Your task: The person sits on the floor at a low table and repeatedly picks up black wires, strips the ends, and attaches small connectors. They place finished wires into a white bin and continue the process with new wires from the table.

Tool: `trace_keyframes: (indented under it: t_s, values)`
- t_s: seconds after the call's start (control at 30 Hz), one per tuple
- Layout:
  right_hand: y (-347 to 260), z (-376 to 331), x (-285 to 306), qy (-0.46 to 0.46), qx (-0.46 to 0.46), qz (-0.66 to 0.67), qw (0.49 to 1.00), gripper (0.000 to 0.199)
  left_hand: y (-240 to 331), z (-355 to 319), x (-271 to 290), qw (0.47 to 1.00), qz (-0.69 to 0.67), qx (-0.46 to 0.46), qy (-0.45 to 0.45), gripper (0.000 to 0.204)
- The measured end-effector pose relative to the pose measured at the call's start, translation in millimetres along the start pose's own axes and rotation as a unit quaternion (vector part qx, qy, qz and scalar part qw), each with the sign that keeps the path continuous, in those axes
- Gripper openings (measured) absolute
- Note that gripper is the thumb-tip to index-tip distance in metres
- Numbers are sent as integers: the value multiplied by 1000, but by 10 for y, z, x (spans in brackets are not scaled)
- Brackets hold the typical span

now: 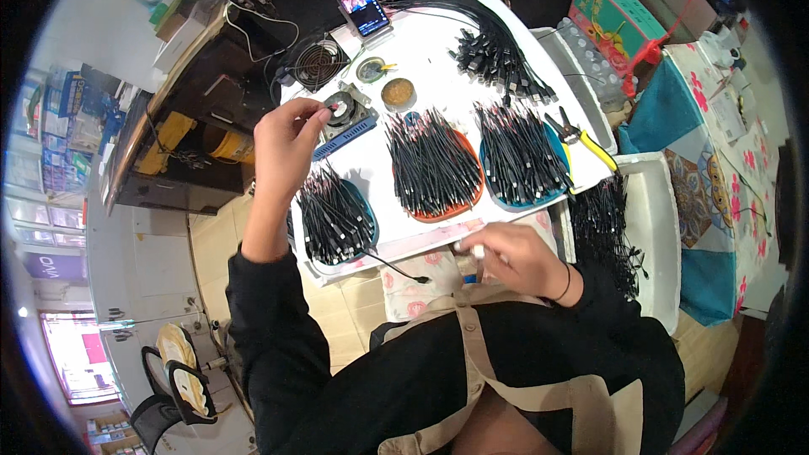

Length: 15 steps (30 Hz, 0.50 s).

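Observation:
My left hand [291, 136] is raised over the left part of the white table, thumb and fingers pinched together. Its fingertips are beside a small round black-rimmed part [340, 107] on a blue-fronted device [345, 135]; what they pinch, if anything, is too small to make out. Low at the table's front edge is my right hand [518, 259], its fingers curled and slightly blurred, with a small white bit [478, 251] at the fingertips. Upright black cables fill a blue-rimmed basket [371, 217] on the left, an orange one [455, 212] and a teal one [539, 200].
Loose black cables [497, 42] lie at the back. Yellow-handled pliers [590, 147] rest on the right. A phone [360, 4] stands behind a round tin [399, 94] and a small fan [320, 65]. More cables hang into a white foam box [661, 227]. One cable [396, 268] overhangs the front edge.

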State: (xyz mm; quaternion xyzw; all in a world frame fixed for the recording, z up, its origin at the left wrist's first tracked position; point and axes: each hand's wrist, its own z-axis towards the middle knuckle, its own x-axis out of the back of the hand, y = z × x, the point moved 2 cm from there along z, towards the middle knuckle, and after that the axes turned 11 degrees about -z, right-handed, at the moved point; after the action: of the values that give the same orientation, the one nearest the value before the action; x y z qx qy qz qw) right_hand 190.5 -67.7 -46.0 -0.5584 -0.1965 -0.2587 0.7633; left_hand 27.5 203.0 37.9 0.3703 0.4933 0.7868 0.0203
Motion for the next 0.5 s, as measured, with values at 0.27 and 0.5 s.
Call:
trace_keyframes:
  t_s: [0.27,0.5]
  values:
    - [-507,-17,-124,25,15,173,985,55,1175,-1151,-764,768,-631,90,-69,13]
    - [-553,-822,570,95,-139,49,985,23,1513,-1345,-1403,777,-610,33,-152,39]
